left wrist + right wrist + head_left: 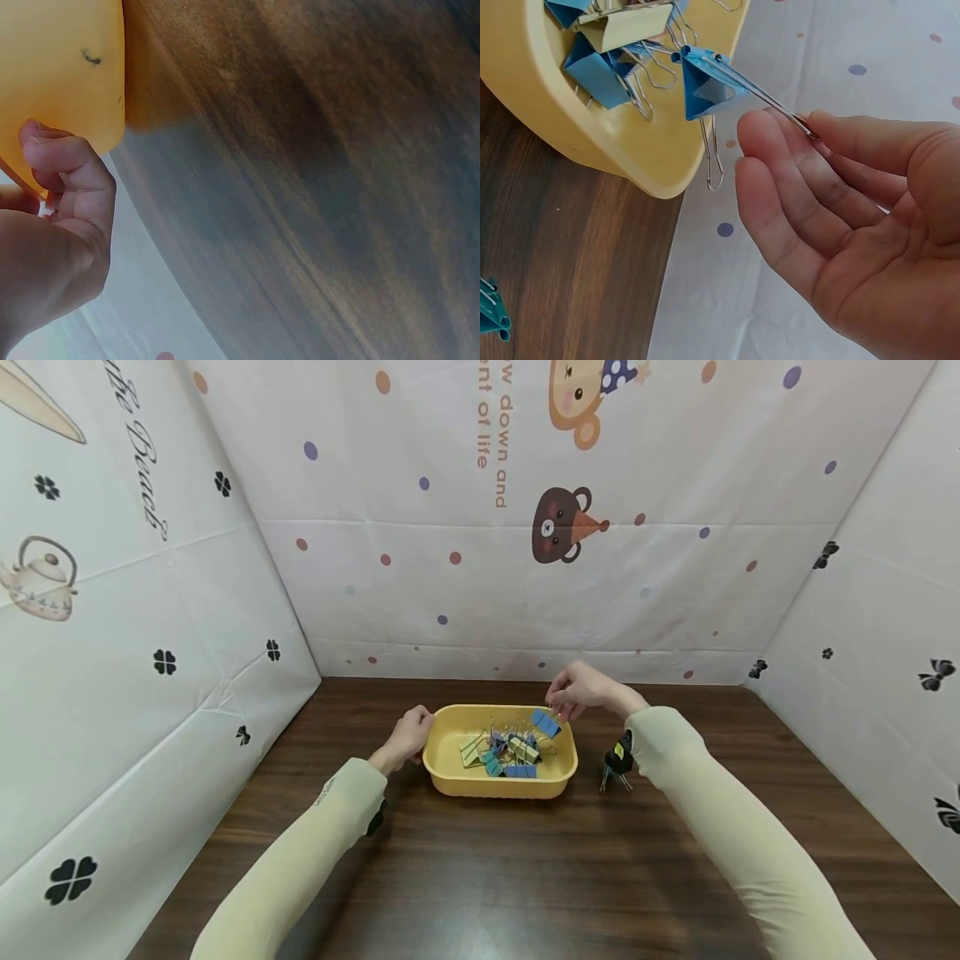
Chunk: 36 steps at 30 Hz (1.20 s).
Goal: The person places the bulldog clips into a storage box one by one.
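Note:
My left hand (408, 734) grips the left end of a yellow plastic basket (495, 788), with the thumb and curled fingers at its rim in the left wrist view. Over the basket's right end, my right hand (583, 689) pinches a blue binder clip (546, 723) by one wire handle. The right wrist view shows that clip (705, 86) hanging from thumb and fingertips, its other handle pointing down. Inside the basket lie several binder clips, among them a pale yellow clip (523, 749), a teal clip (492, 764) and another blue clip (521, 772).
A green binder clip (491, 311) lies on the dark wooden table (480, 860), right of the basket. White printed sheets (420, 585) stand behind the table and along both sides.

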Each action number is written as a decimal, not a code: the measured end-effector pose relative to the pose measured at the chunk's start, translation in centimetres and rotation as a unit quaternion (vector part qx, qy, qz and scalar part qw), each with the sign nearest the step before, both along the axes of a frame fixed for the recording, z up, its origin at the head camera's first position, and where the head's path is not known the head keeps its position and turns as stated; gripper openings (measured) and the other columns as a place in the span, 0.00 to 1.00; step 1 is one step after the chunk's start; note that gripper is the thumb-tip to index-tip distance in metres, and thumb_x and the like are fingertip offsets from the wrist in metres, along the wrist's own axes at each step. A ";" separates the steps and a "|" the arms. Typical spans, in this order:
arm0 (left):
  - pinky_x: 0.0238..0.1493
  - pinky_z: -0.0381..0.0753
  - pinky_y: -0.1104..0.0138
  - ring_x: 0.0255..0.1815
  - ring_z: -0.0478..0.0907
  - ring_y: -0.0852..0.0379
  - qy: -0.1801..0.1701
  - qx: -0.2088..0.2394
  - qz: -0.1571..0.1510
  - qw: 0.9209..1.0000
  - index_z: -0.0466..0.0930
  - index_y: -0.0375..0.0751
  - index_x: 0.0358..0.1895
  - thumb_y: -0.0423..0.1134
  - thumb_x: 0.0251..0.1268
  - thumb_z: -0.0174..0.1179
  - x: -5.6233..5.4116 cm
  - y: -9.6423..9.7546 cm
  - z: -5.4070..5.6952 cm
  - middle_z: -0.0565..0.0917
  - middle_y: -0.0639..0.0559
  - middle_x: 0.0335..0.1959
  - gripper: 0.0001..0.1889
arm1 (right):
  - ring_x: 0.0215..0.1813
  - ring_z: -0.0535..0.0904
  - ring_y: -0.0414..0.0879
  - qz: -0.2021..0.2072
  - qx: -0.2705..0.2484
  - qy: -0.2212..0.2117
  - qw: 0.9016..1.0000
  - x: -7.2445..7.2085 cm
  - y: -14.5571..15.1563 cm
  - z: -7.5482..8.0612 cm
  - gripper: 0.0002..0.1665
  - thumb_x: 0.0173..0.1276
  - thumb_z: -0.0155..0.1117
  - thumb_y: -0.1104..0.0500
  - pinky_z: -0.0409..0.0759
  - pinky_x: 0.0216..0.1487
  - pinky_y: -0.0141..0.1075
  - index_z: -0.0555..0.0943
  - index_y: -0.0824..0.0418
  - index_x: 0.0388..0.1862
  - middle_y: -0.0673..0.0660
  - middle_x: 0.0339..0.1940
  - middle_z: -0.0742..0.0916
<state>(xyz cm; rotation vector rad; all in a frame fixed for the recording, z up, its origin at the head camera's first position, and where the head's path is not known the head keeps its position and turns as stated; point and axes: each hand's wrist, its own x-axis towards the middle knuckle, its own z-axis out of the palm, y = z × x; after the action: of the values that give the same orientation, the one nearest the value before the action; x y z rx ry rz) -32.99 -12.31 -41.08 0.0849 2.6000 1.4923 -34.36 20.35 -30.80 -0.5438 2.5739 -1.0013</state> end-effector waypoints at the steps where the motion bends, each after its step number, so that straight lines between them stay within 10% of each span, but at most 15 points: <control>1: 0.13 0.71 0.69 0.12 0.66 0.59 0.000 -0.001 0.000 1.000 0.69 0.30 0.52 0.42 0.79 0.39 0.0 0.0 0.0 0.76 0.35 0.31 0.17 | 0.35 0.87 0.59 0.004 0.009 -0.001 1.000 0.1 0.0 0.0 0.13 0.72 0.55 0.65 0.86 0.38 0.46 0.81 0.74 0.47 0.69 0.38 0.88; 19: 0.13 0.71 0.70 0.13 0.67 0.59 0.003 -0.014 0.007 1.000 0.69 0.32 0.51 0.41 0.79 0.38 0.2 0.2 0.2 0.76 0.37 0.32 0.15 | 0.28 0.86 0.53 -0.030 0.094 0.014 0.995 1.6 4.5 0.1 0.12 0.68 0.52 0.69 0.86 0.32 0.42 0.81 0.74 0.43 0.67 0.31 0.88; 36: 0.13 0.72 0.68 0.12 0.67 0.59 0.008 -0.010 -0.005 1.000 0.69 0.31 0.52 0.41 0.79 0.37 0.2 0.0 0.1 0.76 0.35 0.31 0.17 | 0.29 0.82 0.49 -0.008 0.245 -0.147 0.958 5.3 8.4 -4.5 0.16 0.55 0.75 0.54 0.82 0.32 0.41 0.79 0.61 0.35 0.59 0.27 0.85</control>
<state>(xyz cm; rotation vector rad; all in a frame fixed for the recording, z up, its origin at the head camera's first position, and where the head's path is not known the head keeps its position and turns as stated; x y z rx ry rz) -32.77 -12.30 -41.01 0.1095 2.6220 1.4693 -29.09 28.79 -35.26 -0.2198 2.4241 -0.3783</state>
